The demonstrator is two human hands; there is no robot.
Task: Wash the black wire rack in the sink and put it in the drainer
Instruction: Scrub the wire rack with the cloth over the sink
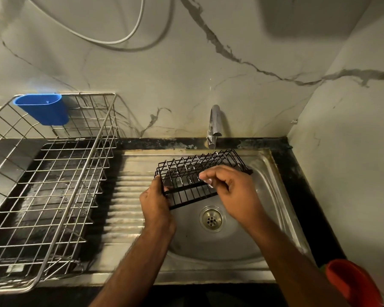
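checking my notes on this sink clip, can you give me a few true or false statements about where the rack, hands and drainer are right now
1. The black wire rack is held over the sink basin, under the tap. True.
2. The left hand grips the rack's left end. True.
3. The rack already sits in the steel wire drainer. False: it is in the person's hands above the basin, and the drainer stands apart on the left.
4. The right hand hangs idle beside the sink. False: its fingers are on the rack's wires.
5. A blue plastic cup hangs on the drainer's back rim. True.
6. A plug covers the drain strainer. False: its holes are uncovered.
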